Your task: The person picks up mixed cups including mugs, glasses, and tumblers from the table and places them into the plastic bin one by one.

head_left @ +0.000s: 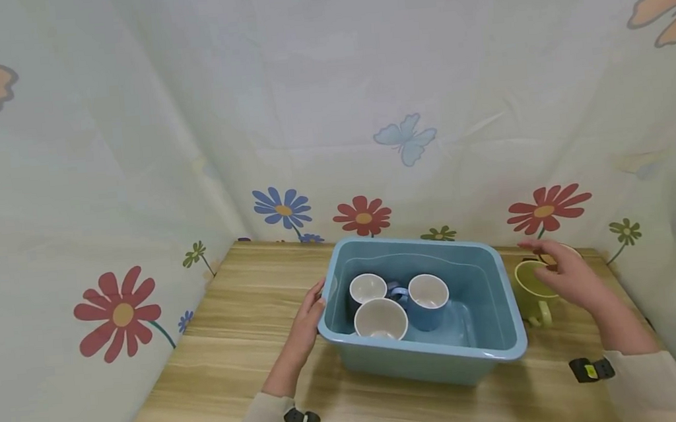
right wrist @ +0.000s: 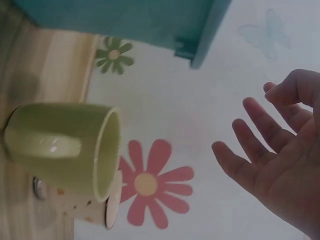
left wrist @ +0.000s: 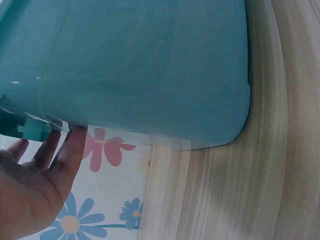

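A light-blue plastic bin [head_left: 426, 346] stands on the wooden table. My left hand [head_left: 306, 321] is at its left side, with extended fingertips touching the wall under the rim in the left wrist view. Inside sit a blue mug [head_left: 426, 315], a dark mug with a white inside [head_left: 368, 288] and a wider mug with a white inside [head_left: 381, 320]. Right of the bin, a green mug [right wrist: 55, 127] stands upright beside a cream patterned mug [right wrist: 85, 206]. Over these two hovers my right hand [head_left: 572, 278], fingers spread and loosely bent, holding nothing.
The wooden tabletop [head_left: 249, 297] extends left and in front of the bin. A pale curtain [head_left: 317, 93] printed with flowers and butterflies hangs close behind the table and along both sides.
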The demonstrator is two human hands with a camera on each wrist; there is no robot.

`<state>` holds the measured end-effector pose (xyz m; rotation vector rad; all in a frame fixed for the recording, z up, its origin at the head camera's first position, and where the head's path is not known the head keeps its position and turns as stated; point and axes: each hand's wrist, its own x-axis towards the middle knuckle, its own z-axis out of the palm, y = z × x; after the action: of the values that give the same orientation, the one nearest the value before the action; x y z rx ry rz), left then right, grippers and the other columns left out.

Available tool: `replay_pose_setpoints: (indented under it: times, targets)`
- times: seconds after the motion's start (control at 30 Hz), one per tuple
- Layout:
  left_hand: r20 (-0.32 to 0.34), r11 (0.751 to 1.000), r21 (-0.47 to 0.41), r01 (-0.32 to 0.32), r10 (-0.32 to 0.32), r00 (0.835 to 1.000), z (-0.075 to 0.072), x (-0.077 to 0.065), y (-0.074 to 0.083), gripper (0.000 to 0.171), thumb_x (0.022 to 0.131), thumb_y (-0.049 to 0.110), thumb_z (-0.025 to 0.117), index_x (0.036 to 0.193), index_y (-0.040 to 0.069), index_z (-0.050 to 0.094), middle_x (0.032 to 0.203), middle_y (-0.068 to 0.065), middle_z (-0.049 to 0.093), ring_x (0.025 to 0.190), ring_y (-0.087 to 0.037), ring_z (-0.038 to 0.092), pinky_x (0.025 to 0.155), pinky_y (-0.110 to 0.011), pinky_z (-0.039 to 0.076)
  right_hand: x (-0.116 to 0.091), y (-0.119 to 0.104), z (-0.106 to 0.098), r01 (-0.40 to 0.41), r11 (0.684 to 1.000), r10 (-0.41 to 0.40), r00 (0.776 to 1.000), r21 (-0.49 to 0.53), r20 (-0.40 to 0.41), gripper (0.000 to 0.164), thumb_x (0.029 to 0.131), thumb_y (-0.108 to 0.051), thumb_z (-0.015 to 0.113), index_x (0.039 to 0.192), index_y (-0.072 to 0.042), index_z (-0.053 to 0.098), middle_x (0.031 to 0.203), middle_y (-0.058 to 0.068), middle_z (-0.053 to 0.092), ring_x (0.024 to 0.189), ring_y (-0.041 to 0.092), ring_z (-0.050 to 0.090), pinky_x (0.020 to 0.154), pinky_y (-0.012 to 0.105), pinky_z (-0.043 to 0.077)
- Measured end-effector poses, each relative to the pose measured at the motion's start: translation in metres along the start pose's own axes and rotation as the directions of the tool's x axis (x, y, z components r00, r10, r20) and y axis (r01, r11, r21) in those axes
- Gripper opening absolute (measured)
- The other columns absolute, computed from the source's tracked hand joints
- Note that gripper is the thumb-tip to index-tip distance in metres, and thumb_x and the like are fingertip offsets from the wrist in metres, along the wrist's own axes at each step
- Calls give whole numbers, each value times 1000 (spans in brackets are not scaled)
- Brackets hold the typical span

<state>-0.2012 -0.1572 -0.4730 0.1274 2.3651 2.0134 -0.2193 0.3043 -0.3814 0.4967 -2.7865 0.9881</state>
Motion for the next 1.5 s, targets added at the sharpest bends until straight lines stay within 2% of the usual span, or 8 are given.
replay_pose_setpoints:
  times: [0.17, 0.27, 0.4, 0.6, 0.77, 1.03, 1.3, 1.5]
  targets:
    - [-5, 1000, -4, 1, -1, 1000, 0, -1, 0, 54, 108, 24, 36, 158, 6, 33, 155, -30, 44, 132, -45, 53, 99, -49, 54, -6, 21, 6, 71, 996, -72, 997, -53, -17, 45, 86, 9, 61, 130, 17, 54, 126, 38, 58, 112, 54, 54, 90, 72, 47]
    - [-5, 1000, -5, 3, -3, 1000, 0, -1, 0, 54, 108, 24, 36, 158, 6, 33, 154, -30, 45, 131, -45, 54, 98, -49, 54, -9, 31, 9, 81, 994, -83, 996, -73, -28, 42, 86, 9, 64, 127, 17, 57, 124, 36, 61, 109, 49, 55, 91, 53, 52]
    - [-7, 1000, -2, -2, 2, 1000, 1, -1, 1, 54, 108, 24, 36, 158, 5, 33, 153, -30, 45, 132, -45, 54, 100, -51, 54, -12, 37, 11, 67, 993, -69, 997, -95, -28, 42, 85, 8, 66, 126, 16, 58, 124, 37, 62, 112, 50, 56, 89, 46, 51]
    - [-13, 1000, 5, -4, 5, 1000, 2, -3, 1, 54, 108, 23, 35, 158, 5, 34, 153, -31, 46, 131, -45, 54, 100, -51, 54, -14, 45, 11, 65, 992, -66, 998, -110, -8, 49, 83, 9, 67, 129, 19, 53, 129, 43, 56, 118, 58, 50, 94, 68, 43]
    - [-15, 1000, 9, 0, 0, 1000, 2, -3, 1, 54, 108, 24, 35, 158, 6, 34, 153, -30, 45, 131, -45, 54, 98, -49, 54, -17, 63, 12, 98, 982, -104, 994, -159, -27, 55, 78, 11, 71, 129, 18, 53, 129, 42, 56, 117, 56, 51, 95, 48, 43]
    - [-6, 1000, 6, -14, 14, 1000, 1, -1, 0, 53, 108, 24, 35, 158, 4, 33, 154, -31, 44, 132, -46, 53, 100, -52, 53, -19, 71, 8, 15, 984, 2, 995, -178, 97, 68, 75, 10, 73, 138, 14, 48, 135, 45, 47, 118, 61, 48, 89, 68, 48]
    - [2, 1000, 9, 6, -6, 1000, 1, -1, 0, 54, 108, 25, 34, 159, 6, 33, 156, -29, 43, 134, -46, 52, 101, -50, 53, -10, 74, 4, 67, 969, -20, 980, -236, 197, 72, 69, 9, 76, 136, 7, 51, 137, 45, 46, 117, 61, 50, 76, 52, 54]
    - [-4, 1000, -1, 2, -2, 1000, 1, -1, 0, 53, 108, 25, 35, 158, 6, 34, 156, -29, 43, 135, -47, 51, 103, -54, 51, -3, 74, 3, 114, 956, -50, 972, -271, 232, 75, 65, 10, 81, 134, 5, 54, 135, 44, 50, 118, 63, 51, 83, 63, 56]
